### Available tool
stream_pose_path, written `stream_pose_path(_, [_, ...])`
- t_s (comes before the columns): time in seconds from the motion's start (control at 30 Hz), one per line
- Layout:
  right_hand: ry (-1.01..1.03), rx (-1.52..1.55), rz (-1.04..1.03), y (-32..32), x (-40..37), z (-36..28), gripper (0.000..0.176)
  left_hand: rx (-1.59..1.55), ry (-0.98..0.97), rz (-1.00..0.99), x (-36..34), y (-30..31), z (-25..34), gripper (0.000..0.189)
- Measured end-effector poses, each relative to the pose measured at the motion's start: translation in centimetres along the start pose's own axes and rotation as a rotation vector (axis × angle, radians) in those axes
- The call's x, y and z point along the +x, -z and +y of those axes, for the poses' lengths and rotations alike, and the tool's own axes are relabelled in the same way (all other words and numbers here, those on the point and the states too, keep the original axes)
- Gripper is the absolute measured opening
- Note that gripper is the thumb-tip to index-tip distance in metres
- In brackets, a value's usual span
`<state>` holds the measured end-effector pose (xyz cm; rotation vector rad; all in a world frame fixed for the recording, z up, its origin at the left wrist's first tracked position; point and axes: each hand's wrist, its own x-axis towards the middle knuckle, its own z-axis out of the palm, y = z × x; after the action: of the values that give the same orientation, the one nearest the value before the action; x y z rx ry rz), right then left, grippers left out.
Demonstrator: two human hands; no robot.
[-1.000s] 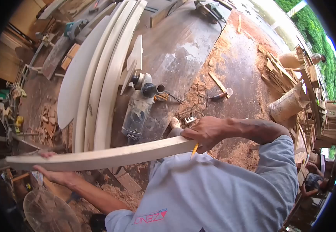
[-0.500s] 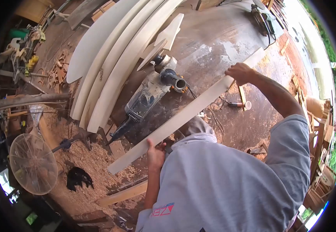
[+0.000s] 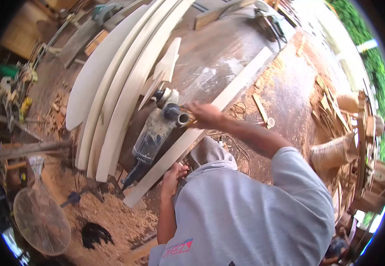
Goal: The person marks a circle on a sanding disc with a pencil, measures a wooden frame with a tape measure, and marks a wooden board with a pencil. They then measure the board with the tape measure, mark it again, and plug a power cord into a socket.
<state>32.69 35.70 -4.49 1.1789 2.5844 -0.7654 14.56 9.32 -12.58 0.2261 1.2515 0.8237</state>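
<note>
A long pale wooden board point(image 3: 237, 84) runs diagonally in front of me, its lower end near the wood shavings. My right hand point(image 3: 203, 115) lies across its middle, the fingers bent over the far edge, slightly blurred. Close to those fingertips is the dust port of a worn power sander point(image 3: 152, 133), which lies on the bench with its disc up. At the board's near edge, toward the lower end, my left hand point(image 3: 171, 177) is closed with curled fingers; the board partly hides its grip.
Several curved pale wooden pieces point(image 3: 128, 84) stand side by side at left. A pointed wooden offcut point(image 3: 168, 60) lies beyond the sander. Another power tool point(image 3: 268, 22) sits at the far right. Shavings point(image 3: 99, 221), a round fan guard point(image 3: 41, 221) and a black object point(image 3: 96, 235) are at lower left.
My right hand has slid down the board toward the sander. The board sits steeper in view, and the camera view has shifted and turned.
</note>
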Motion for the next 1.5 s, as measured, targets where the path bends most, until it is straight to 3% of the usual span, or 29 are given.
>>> stream_pose_path(0.03, [-0.083, 0.005, 0.038, -0.7, 0.3, -2.5, 0.086, 0.030, -0.001, -0.030, -0.5, -0.4, 1.2, 0.054])
stream_pose_path(0.13, [-0.136, 0.159, 0.168, -2.7, 2.4, -2.5, 0.071, 0.452, -0.112, -0.087, -2.8, -1.0, 4.6, 0.055])
stream_pose_path(0.3, [-0.190, 0.132, 0.241, -3.3, 1.5, -1.7, 0.069, 0.500, -0.208, -0.041, -2.8, -1.4, 8.7, 0.041])
stream_pose_path(0.37, [-0.066, 0.236, 0.507, -4.8, 0.6, -0.2, 0.074, 0.538, -0.367, -0.080, -3.1, -2.0, 10.5, 0.039])
stream_pose_path(0.4, [-0.066, 0.232, 0.501, -4.8, -0.5, -0.2, 0.074, 0.519, -0.367, -0.118, -2.9, -2.1, 10.9, 0.038])
stream_pose_path(0.47, [-0.076, 0.277, 0.741, -5.2, -3.2, -0.7, 0.071, 0.531, -0.416, -0.142, -2.7, -2.8, 11.3, 0.040])
stream_pose_path(0.5, [-0.079, 0.269, 0.734, -5.9, -3.6, -0.8, 0.071, 0.546, -0.468, -0.161, -2.5, -3.3, 11.6, 0.041])
stream_pose_path(0.57, [-0.297, 1.062, 0.967, -7.0, -4.4, -0.9, 0.065, 0.588, -0.435, -0.181, -1.9, -4.5, 12.1, 0.043])
stream_pose_path(0.6, [-0.299, 1.072, 1.093, -7.1, -4.8, -0.5, 0.055, 0.627, -0.519, -0.179, -1.3, -5.5, 11.8, 0.048])
stream_pose_path(0.67, [-0.353, 1.047, 1.085, -6.7, -4.6, -0.5, 0.052, 0.802, -0.737, -0.209, 0.9, -7.3, 11.0, 0.074])
stream_pose_path(0.7, [-0.403, 1.021, 1.086, -6.7, -4.3, -0.7, 0.050, 1.042, -0.849, -0.110, 2.2, -8.4, 9.6, 0.077])
stream_pose_path(0.73, [-0.428, 0.870, 1.097, -6.7, -3.4, -0.3, 0.044, 1.274, -0.817, -0.035, 3.0, -8.8, 8.2, 0.078])
stream_pose_path(0.77, [-0.415, 0.963, 1.092, -5.3, -2.6, -0.5, 0.040, 1.503, -0.798, 0.049, 4.3, -9.6, 7.4, 0.079])
stream_pose_path(0.87, [-0.434, 0.994, 1.046, -3.8, -1.5, 2.0, 0.031, 1.300, -0.794, 0.159, 7.0, -9.5, 7.1, 0.076])
stream_pose_path(1.03, [-0.302, 1.079, 1.116, -0.3, -2.2, 5.7, 0.025, 1.372, -0.897, 0.145, 8.8, -9.9, 7.7, 0.070])
stream_pose_path(1.1, [-0.224, 0.927, 1.073, 4.9, -3.5, 8.0, 0.021, 1.314, -0.848, 0.167, 8.7, -10.0, 7.4, 0.070])
stream_pose_path(1.17, [-0.002, 0.842, 1.057, 8.1, -3.7, 10.4, 0.019, 1.381, -0.778, 0.198, 8.7, -11.0, 8.0, 0.077])
stream_pose_path(1.27, [0.277, 0.469, 0.783, 12.5, -5.7, 11.7, 0.024, 1.255, -0.786, 0.299, 7.4, -15.1, 11.7, 0.091])
stream_pose_path(1.3, [0.334, 0.456, 0.774, 12.5, -5.8, 11.7, 0.028, 1.227, -0.841, 0.295, 7.5, -16.5, 12.8, 0.096])
stream_pose_path(1.4, [0.334, 0.374, 0.761, 12.3, -6.3, 11.4, 0.030, 1.142, -0.770, 0.326, 9.9, -19.9, 13.2, 0.096])
stream_pose_path(1.47, [0.324, 0.315, 0.788, 12.4, -7.3, 11.2, 0.034, 0.970, -0.812, 0.344, 12.8, -20.9, 11.4, 0.082])
stream_pose_path(1.5, [0.336, 0.330, 0.787, 12.1, -7.6, 11.0, 0.037, 0.984, -0.963, 0.429, 13.5, -21.1, 10.6, 0.066])
